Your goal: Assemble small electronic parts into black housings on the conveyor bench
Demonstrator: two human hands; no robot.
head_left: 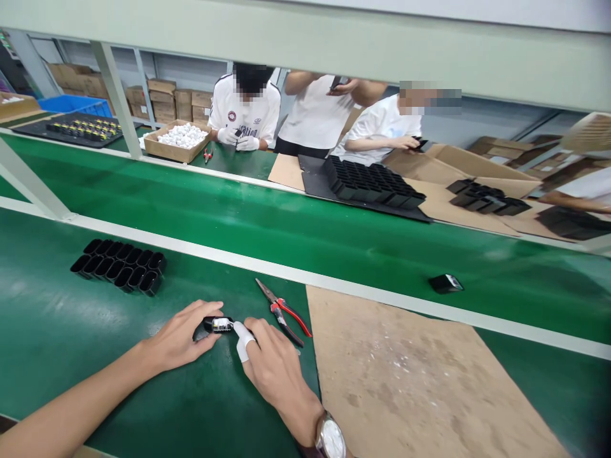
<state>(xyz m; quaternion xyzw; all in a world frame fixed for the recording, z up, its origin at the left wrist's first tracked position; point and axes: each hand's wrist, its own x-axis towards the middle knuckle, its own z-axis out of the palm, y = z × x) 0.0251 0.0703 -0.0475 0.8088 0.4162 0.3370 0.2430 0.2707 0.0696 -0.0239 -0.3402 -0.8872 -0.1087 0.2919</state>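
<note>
My left hand point(184, 337) rests on the green table with its fingers curled over a small black part with a silvery face point(218, 324). My right hand point(272, 366), a white cot on its forefinger and a watch on the wrist, pinches the same part from the right. Red-handled pliers point(284, 312) lie just beyond my right hand. A cluster of empty black housings point(119, 265) stands to the upper left of my left hand.
A brown cardboard sheet point(410, 381) lies to the right. One black part point(445, 283) sits on the green conveyor belt point(286, 222). Across it, three people work among black trays point(372, 181), cardboard, and a box of white pieces point(179, 137).
</note>
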